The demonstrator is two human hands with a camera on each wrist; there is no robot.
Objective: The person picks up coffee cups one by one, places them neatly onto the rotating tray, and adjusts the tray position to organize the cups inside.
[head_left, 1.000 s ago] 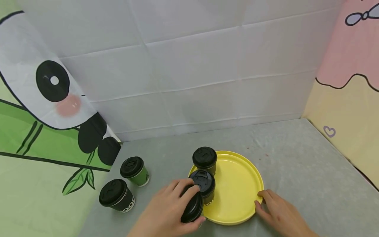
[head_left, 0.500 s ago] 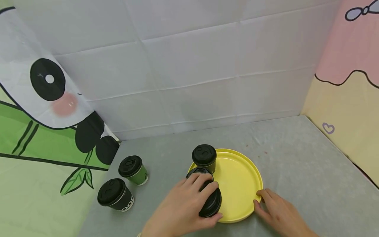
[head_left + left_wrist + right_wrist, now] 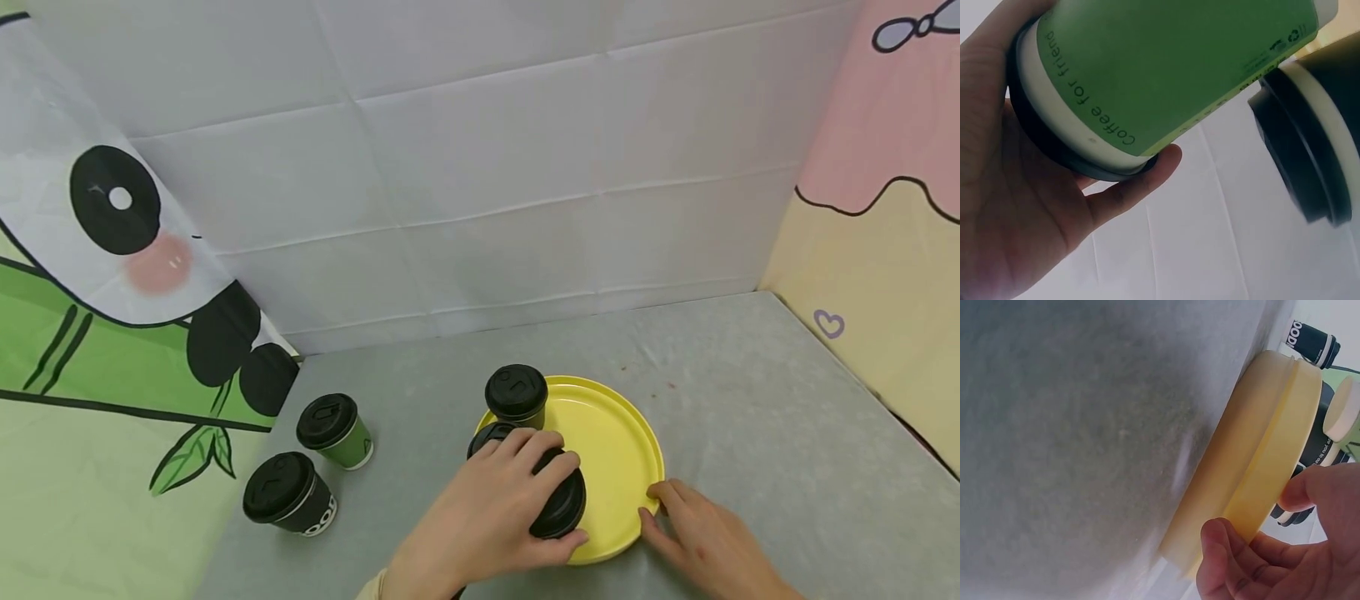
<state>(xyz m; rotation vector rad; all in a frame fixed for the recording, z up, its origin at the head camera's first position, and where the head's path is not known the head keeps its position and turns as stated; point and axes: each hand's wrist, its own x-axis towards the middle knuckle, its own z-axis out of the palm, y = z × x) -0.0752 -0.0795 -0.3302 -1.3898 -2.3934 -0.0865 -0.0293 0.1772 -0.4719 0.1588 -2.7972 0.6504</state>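
Note:
My left hand (image 3: 487, 517) grips a green paper coffee cup (image 3: 1166, 75) around its black lid, holding it over the yellow round plate (image 3: 618, 450). Its white base (image 3: 1342, 411) shows above the rim in the right wrist view. On the plate's left side stand two dark cups with black lids: a far one (image 3: 516, 396) and a nearer one (image 3: 491, 435), partly hidden behind my left fingers. My right hand (image 3: 708, 542) pinches the plate's right rim between thumb and fingers; the plate's side wall (image 3: 1254, 462) fills the middle of the right wrist view.
Left of the plate, a green cup (image 3: 337, 429) and a black cup (image 3: 288, 492) with white lettering stand upright on the grey table (image 3: 420, 400). A white cloth backdrop (image 3: 480, 208) rises behind, with printed cloths at both sides.
My left hand has carried the green cup rightward from the plate's left edge to over the plate, now covering much of the nearer dark cup. The right hand stays on the rim.

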